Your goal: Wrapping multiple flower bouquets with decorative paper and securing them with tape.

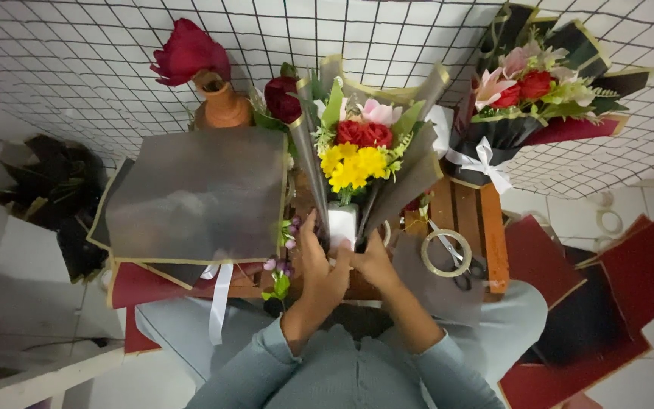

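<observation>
A bouquet (357, 148) of yellow, red and pink flowers stands upright in grey, gold-edged wrapping paper (410, 178), its stems bound in white at the base. My left hand (319, 265) grips the left side of the base and wrap. My right hand (376, 261) holds the right side of the base, fingers curled round it. Both hands sit over a wooden table (486, 227).
A stack of grey gold-edged sheets (198, 193) lies left, over red sheets with a white ribbon (219, 299). A clay vase (221, 102) holds a red rose (187, 53). A finished black-wrapped bouquet (531, 91) lies right. A tape roll (446, 254) and scissors (467, 276) rest on the table. Red and black sheets (607, 295) cover the floor.
</observation>
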